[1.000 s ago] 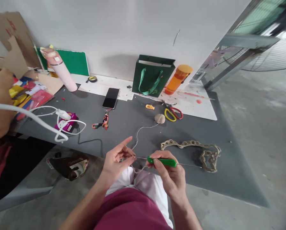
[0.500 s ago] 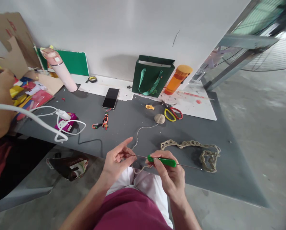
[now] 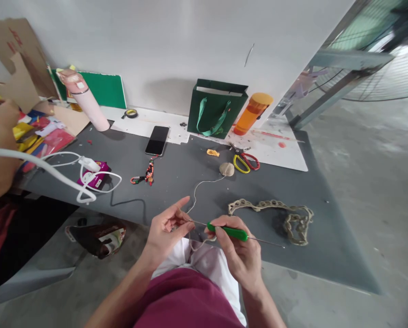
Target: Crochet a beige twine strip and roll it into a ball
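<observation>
One crochet hook (image 3: 227, 232) in right fingers (image 3: 221, 222), tip at left fingers (image 3: 178, 220)

Bright, soft shadows — edges warped, perhaps blurred

The hook (image 3: 227, 232) was bright green, and the yarn (image 3: 204, 181) and its openwork lace (image 3: 258, 206) were pale beige. Behind them stood a dark green bag (image 3: 207, 107) with teal ribbons (image 3: 213, 119) and an orange bottle (image 3: 251, 114); the scissors (image 3: 242, 163) were yellow and red.
</observation>
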